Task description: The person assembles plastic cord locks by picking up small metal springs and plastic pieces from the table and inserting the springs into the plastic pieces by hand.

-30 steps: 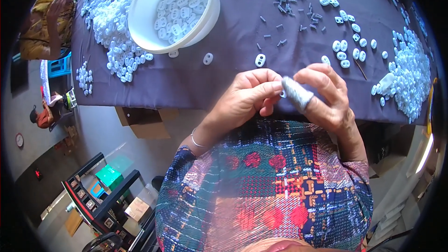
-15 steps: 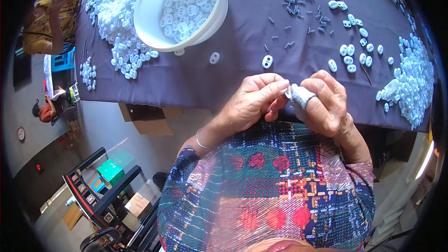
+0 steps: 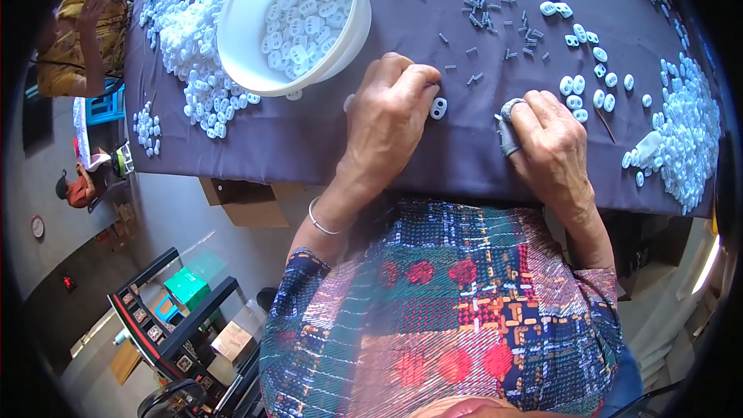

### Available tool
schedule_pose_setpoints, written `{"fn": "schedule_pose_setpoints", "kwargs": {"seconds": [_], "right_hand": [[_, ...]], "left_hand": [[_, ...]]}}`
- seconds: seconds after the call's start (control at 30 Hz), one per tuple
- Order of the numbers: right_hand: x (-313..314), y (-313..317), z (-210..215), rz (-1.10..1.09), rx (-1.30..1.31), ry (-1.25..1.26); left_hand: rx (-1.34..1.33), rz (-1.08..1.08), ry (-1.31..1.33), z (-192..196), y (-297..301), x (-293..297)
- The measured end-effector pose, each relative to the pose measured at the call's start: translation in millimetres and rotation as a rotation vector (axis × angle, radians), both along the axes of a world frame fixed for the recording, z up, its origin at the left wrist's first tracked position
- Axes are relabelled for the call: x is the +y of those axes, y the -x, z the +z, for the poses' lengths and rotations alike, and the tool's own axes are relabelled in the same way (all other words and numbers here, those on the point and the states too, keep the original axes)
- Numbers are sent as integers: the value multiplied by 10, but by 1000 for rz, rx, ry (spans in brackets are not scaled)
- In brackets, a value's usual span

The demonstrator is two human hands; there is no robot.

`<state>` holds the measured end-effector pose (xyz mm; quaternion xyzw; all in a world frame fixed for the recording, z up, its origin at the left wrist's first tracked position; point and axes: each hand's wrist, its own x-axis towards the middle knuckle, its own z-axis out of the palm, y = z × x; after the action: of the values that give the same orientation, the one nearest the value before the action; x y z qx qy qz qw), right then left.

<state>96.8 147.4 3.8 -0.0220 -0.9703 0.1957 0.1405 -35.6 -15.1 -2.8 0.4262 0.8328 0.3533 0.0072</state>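
My left hand [image 3: 387, 120] reaches forward over the dark cloth with thumb and forefinger pinched. A small dark metal spring lies at those fingertips, mostly hidden by them. Just beside them lies a white oval plastic piece with two holes [image 3: 438, 108]. Near the table's front edge, my right hand [image 3: 551, 139] is closed, grey wraps on its thumb and forefinger. The edge of a small white piece [image 3: 498, 117] shows at its fingertips; most of it is hidden. Several small springs [image 3: 481, 17] are scattered ahead of my hands.
A white tub [image 3: 352, 39] of white pieces stands at the back left, beside a large heap of pieces [image 3: 190, 31]. Another heap [image 3: 681, 139] lies at the right edge. Loose oval pieces [image 3: 573, 93] and a thin brown stick [image 3: 606, 125] lie nearby. Another person [image 3: 85, 39] sits far left.
My hands were together over the front edge and have parted. The left has moved forward and left to a spring; the right has drawn back to the right.
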Motion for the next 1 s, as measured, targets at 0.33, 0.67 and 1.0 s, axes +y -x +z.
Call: {"fn": "schedule_pose_setpoints", "kwargs": {"seconds": [0.33, 0.67, 1.0], "right_hand": [[55, -44, 54, 0, 68, 208], [-65, 13, 285, -68, -131, 961], [-122, -25, 216, -4, -97, 844]], "left_hand": [[-200, -4, -118, 41, -35, 7], [-1152, 90, -358, 335, -315, -72], [-1181, 114, -384, 315, -405, -93]]}}
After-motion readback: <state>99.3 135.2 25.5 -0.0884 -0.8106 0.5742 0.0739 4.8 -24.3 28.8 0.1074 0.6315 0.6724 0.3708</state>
